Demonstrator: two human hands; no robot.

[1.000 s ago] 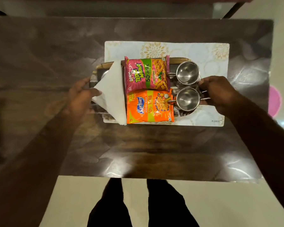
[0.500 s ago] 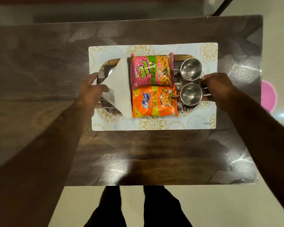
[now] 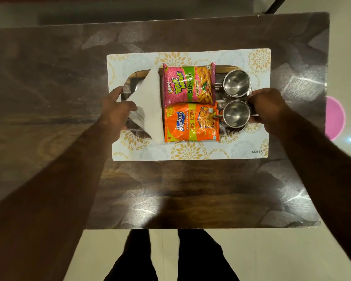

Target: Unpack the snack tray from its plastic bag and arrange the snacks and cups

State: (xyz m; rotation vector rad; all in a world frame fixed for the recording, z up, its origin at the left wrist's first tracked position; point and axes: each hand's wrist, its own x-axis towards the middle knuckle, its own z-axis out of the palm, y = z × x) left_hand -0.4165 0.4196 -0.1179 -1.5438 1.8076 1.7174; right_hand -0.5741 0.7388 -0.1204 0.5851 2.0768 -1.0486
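The tray (image 3: 227, 68) sits on the patterned mat (image 3: 190, 153) mid-table (image 3: 49, 78), with the left hand (image 3: 114, 112) closed on its left end and the right hand (image 3: 270, 110) closed on its right end; clear glossy film seems to cling by the left fingers, so the bag (image 3: 137, 118) looks not yet off and nothing is arranged. It is a dark oval wooden tray holding a white folded napkin (image 3: 150, 104), a crinkly pink packet (image 3: 188, 86) above an orange packet (image 3: 190, 122), and two shiny steel cups (image 3: 236, 84).
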